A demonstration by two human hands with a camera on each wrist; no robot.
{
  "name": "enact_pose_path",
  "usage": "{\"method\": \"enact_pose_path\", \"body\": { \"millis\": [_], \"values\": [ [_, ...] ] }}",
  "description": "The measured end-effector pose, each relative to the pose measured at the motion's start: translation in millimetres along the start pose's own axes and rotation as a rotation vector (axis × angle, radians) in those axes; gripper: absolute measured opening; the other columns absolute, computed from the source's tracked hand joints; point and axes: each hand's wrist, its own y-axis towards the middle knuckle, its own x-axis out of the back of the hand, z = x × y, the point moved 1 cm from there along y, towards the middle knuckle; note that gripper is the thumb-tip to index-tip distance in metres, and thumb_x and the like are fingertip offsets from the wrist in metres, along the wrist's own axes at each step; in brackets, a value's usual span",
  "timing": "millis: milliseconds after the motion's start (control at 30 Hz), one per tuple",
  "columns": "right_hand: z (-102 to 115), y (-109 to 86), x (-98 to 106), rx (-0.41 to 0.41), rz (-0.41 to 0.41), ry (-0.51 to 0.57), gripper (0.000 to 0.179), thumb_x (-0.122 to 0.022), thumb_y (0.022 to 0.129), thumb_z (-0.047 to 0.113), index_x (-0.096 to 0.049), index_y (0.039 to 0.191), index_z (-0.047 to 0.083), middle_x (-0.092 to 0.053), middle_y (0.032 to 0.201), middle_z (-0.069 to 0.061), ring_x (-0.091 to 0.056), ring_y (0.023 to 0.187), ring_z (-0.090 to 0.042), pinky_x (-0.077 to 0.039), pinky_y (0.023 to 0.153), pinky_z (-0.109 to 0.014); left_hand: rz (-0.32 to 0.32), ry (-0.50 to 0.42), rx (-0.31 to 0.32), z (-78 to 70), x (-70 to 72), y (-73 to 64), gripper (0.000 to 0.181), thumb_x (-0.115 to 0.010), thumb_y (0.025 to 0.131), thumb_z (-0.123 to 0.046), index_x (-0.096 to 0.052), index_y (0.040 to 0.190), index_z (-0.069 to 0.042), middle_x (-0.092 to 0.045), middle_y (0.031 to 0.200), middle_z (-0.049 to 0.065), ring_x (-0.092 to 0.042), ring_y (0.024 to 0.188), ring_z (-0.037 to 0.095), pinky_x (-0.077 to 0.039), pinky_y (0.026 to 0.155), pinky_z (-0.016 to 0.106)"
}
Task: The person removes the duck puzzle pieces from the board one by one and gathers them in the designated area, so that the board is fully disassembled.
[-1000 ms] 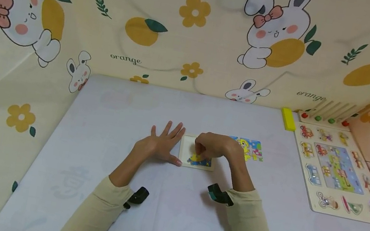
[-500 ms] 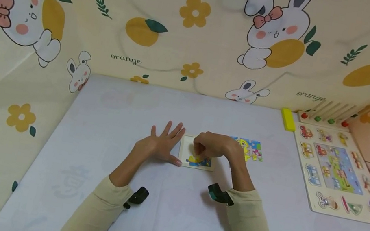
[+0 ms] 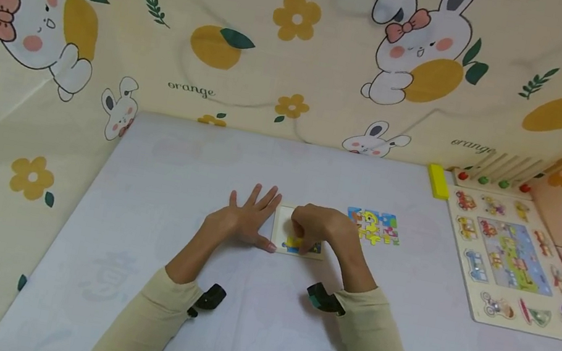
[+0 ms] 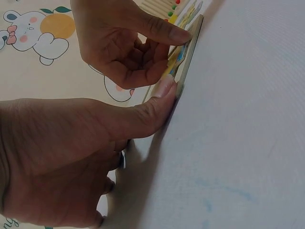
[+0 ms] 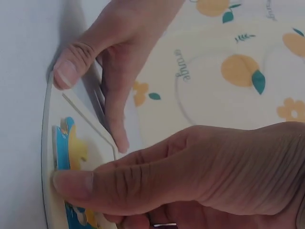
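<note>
A small pale puzzle tray (image 3: 278, 225) lies flat on the table in the middle of the head view. Blue and yellow jigsaw pieces (image 3: 293, 243) fill part of its near side. My left hand (image 3: 245, 219) spreads its fingers beside the tray, the thumb pressing its near left corner. Over the tray my right hand (image 3: 322, 223) bends down with curled fingers. Its thumb (image 5: 76, 186) lies across the puzzle pieces (image 5: 71, 143) in the right wrist view, and the fingers pinch at a piece from the other side. The hand hides part of the pieces.
Another group of joined jigsaw pieces (image 3: 376, 227) lies right of the tray. Further right are a wooden picture board (image 3: 467, 302), a yellow block (image 3: 438, 182) and a rack with slanted rods (image 3: 494, 182). A patterned cloth wall (image 3: 251, 89) stands behind the table.
My right hand has shifted slightly left and its wrist has swung lower, uncovering more of the jigsaw group on the right. The left hand and tray have stayed put.
</note>
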Motion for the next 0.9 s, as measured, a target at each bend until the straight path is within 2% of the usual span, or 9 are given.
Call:
{"method": "enact_pose_path", "body": {
  "millis": [167,300,367,500,667,900],
  "values": [
    [-4.6,-3.1,2.3,0.101,-0.009,0.047,0.023,-0.088,0.084,0.013,-0.066,0.089,0.010,-0.064,0.085,0.002,-0.053,0.078,-0.010,-0.044,0.069,-0.022,0.011,-0.010,0.009,-1.2,0.8,-0.8,0.116,-0.072,0.093,-0.058,0.004,0.169,-0.016,0.018,0.177,0.003,0.019,0.164,0.035,0.002,0.125,0.077],
    [-17.7,-10.9,7.3,0.210,-0.040,0.146,0.019,-0.085,0.087,0.011,-0.066,0.089,0.009,-0.064,0.084,0.001,-0.054,0.076,-0.010,-0.045,0.071,-0.022,0.026,-0.011,0.021,-4.7,5.5,-5.7,0.113,-0.070,0.095,-0.055,0.006,0.169,-0.016,0.019,0.177,0.003,0.020,0.164,0.035,0.003,0.126,0.075],
    [-26.4,-18.1,10.4,0.233,-0.058,0.214,0.018,-0.084,0.088,0.010,-0.065,0.088,0.008,-0.063,0.082,-0.001,-0.055,0.074,-0.011,-0.046,0.070,-0.024,0.026,-0.011,0.026,-5.2,5.7,-6.2,0.113,-0.070,0.095,-0.055,0.005,0.169,-0.015,0.019,0.177,0.003,0.020,0.164,0.035,0.002,0.127,0.074],
    [-49.5,-38.5,15.0,0.182,-0.103,0.328,0.017,-0.079,0.090,0.005,-0.063,0.088,0.008,-0.061,0.080,-0.002,-0.055,0.073,-0.014,-0.047,0.070,-0.027,0.019,-0.003,0.028,-5.5,5.2,-6.5,0.115,-0.072,0.094,-0.057,0.005,0.169,-0.015,0.019,0.177,0.003,0.020,0.164,0.035,0.002,0.126,0.075],
    [-87.3,-67.3,13.4,0.085,-0.140,0.381,0.012,-0.077,0.092,0.005,-0.066,0.091,0.009,-0.062,0.083,-0.002,-0.056,0.078,-0.016,-0.047,0.070,-0.029,0.013,0.008,0.024,-5.4,4.8,-5.1,0.117,-0.073,0.092,-0.058,0.005,0.169,-0.016,0.019,0.177,0.003,0.019,0.164,0.035,0.001,0.126,0.076],
    [-136.0,-89.4,-2.0,-0.054,-0.090,0.491,0.010,-0.076,0.093,0.010,-0.068,0.095,0.006,-0.065,0.084,-0.003,-0.057,0.079,-0.017,-0.048,0.071,-0.030,0.011,0.006,0.018,-5.4,4.7,-5.6,0.118,-0.072,0.092,-0.059,0.005,0.169,-0.016,0.018,0.177,0.003,0.019,0.164,0.035,0.001,0.125,0.076]
  ]
}}
